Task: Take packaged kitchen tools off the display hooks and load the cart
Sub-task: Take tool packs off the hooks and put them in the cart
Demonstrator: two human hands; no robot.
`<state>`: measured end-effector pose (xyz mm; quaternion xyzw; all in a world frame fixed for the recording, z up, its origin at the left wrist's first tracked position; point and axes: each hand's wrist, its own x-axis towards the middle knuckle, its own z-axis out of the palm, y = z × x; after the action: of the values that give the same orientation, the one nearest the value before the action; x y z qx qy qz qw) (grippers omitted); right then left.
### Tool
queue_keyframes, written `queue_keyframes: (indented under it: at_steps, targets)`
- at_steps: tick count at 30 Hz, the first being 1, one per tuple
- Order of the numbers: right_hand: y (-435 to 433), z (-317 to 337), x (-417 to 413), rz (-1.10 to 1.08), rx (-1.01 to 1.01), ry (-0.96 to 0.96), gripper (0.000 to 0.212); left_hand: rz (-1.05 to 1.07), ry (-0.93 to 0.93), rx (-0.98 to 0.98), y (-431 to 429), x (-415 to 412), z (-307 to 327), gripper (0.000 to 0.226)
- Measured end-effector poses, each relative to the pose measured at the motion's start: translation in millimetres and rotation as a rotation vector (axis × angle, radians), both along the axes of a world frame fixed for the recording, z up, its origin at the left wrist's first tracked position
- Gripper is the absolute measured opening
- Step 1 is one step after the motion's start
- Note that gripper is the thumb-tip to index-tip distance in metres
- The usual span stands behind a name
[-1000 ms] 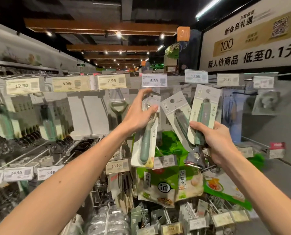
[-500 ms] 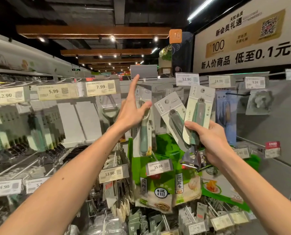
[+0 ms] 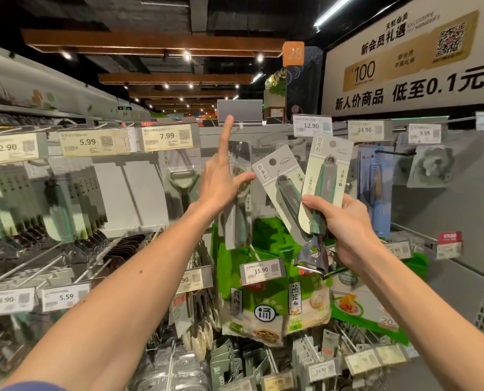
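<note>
Left hand (image 3: 221, 184): fingers spread, forefinger raised, clasping nothing.
Hanging pack (image 3: 236, 227): just behind palm and thumb, long axis vertical, on its hook; this hand is nearer.
Right hand (image 3: 348, 224): fingers clamped round two carded tools (image 3: 326, 170), fanned upward.
Hidden: hook tip blurred; cart out of view.

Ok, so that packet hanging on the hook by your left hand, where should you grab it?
Probably pinch the hanging packet near its flat card top with the left hand, coming from the front. It hangs face-on from a hook pointing outward, so it should slide straight towards you. The right hand holds two packets.
</note>
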<state>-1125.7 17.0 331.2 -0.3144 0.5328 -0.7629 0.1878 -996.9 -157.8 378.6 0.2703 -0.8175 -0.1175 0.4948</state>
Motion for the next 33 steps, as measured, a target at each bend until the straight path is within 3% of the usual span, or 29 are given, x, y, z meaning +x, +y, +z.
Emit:
queue_keyframes:
  at_steps: [4, 7, 9, 11, 13, 15, 17, 22, 27, 29, 32, 33]
  targets:
    - [6.7, 0.3, 3.6, 0.013, -0.003, 0.004, 0.038, 0.058, -0.044, -0.062, -0.9, 0.1, -3.3, 0.116]
    - [13.9, -1.7, 4.1, 0.019, 0.001, -0.004, 0.036, 0.104, -0.097, -0.115, 10.6, 15.7, -10.9, 0.091]
    - [18.4, -4.4, 7.3, 0.028, -0.001, -0.010, 0.035, 0.098, -0.145, -0.125, 23.6, 29.2, -22.7, 0.063]
    - [21.9, -8.7, 14.4, 0.042, 0.002, -0.016, 0.032, 0.002, -0.149, -0.031, 40.3, 41.2, -37.9, 0.035]
    - [23.4, -14.7, 25.7, 0.074, 0.007, -0.022, 0.026, -0.262, -0.047, 0.252, 61.6, 52.4, -50.2, 0.027]
    - [21.3, -22.1, 41.2, 0.117, 0.026, -0.023, 0.025, -0.554, 0.096, 0.577, 81.7, 63.1, -56.2, 0.029]
    - [14.3, -30.4, 58.7, 0.172, 0.041, -0.024, 0.025, -0.630, 0.216, 0.737, 91.3, 71.0, -62.0, 0.033]
    - [-12.3, -50.2, 107.7, 0.343, 0.087, 0.032, 0.026, -0.452, 0.424, 0.833, 81.0, 103.8, -81.9, 0.033]
    - [-49.1, -67.7, 156.4, 0.440, 0.145, 0.116, 0.024, -0.158, 0.424, 0.731, 56.8, 176.0, -103.6, 0.029]
    - [-66.2, -71.7, 180.1, 0.474, 0.142, 0.166, 0.022, -0.049, 0.408, 0.730, 48.0, 213.3, -111.7, 0.039]
    - [-95.2, -76.7, 224.1, 0.499, 0.161, 0.304, 0.022, 0.084, 0.385, 0.731, 28.5, 270.7, -118.7, 0.074]
    - [-105.9, -78.3, 239.3, 0.512, 0.166, 0.352, 0.021, 0.099, 0.400, 0.734, 24.5, 288.9, -117.0, 0.065]
